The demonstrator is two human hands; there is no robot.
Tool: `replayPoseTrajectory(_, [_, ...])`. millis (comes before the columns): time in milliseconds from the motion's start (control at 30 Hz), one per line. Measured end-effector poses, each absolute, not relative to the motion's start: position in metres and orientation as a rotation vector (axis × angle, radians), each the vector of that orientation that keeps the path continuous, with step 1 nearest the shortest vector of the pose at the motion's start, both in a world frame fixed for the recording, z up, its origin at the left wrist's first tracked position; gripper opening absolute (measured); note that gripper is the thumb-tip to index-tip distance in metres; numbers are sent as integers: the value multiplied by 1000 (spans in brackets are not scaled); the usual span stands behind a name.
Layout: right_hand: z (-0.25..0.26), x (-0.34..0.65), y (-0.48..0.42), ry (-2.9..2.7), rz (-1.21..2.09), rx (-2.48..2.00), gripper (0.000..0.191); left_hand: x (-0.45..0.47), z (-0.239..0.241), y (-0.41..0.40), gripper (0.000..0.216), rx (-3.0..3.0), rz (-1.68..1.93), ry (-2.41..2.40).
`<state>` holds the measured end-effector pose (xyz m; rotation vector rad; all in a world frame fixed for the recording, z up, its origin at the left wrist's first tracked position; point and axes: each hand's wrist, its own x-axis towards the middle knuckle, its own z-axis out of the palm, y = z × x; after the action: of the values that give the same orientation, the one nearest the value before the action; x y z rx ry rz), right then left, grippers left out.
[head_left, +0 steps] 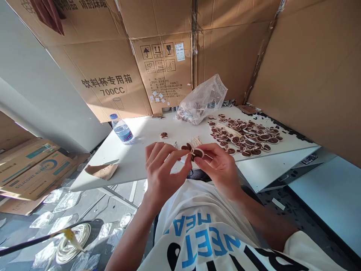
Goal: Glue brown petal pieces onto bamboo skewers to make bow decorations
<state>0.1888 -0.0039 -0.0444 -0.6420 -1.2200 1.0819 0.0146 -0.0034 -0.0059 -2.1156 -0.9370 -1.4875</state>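
Note:
Just above the table's front edge, in front of my shirt, both hands hold a small brown, rounded-lobed piece with cream cord tied at its middle. My left hand pinches the cord and the piece's left side between thumb and index finger. On the other side, my right hand grips a brown lobe with its cream edge between thumb and fingers. Behind them lies a bundle of cut cream cords. A single similar brown piece rests on the white table beyond my left hand.
A heap of brown pieces with cream cord covers the table's right side. Behind stands a clear plastic bag against tall cardboard. A water bottle and a torn cardboard scrap are at left. Coiled cord lies below.

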Motion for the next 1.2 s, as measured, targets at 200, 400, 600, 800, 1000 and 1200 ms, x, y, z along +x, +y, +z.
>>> replayPoseTrajectory(200, [-47, 187, -4, -1233, 1059, -659, 26, 14, -8, -2, 17, -2099, -1459, -935])
replayPoseTrajectory(400, [-50, 186, -4, -1234, 1055, -656, 25, 16, -10, -1, 14, -2109, -1493, -952])
replayPoseTrajectory(600, [-47, 186, -4, -1241, 1067, -656, 25, 15, -11, -1, 14, -2089, -1513, -931])
replayPoseTrajectory(800, [-47, 188, -4, -1245, 1054, -655, 23, 13, -10, -1, 15, -2130, -1482, -899])
replayPoseTrajectory(1000, [-47, 187, -4, -1275, 1042, -660, 24, 12, -10, -1, 16, -2076, -1425, -884])
replayPoseTrajectory(1200, [-52, 184, -4, -1286, 1003, -623, 18, 12, -16, -1, 17, -2057, -1337, -869])
